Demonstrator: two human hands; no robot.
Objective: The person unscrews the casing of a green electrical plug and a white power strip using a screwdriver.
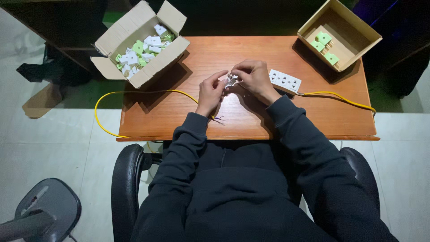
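Observation:
Over the middle of a wooden table, my left hand and my right hand meet on a small white plug, pinched between the fingers of both. A yellow cable runs from under my left hand out past the table's left edge, its bare wire ends showing near my left wrist. A white power strip lies just right of my right hand, with another yellow cable leaving it to the right.
An open cardboard box full of several white and green plugs sits at the table's back left corner. A second cardboard box at the back right holds three green plugs. A black chair armrest is below left.

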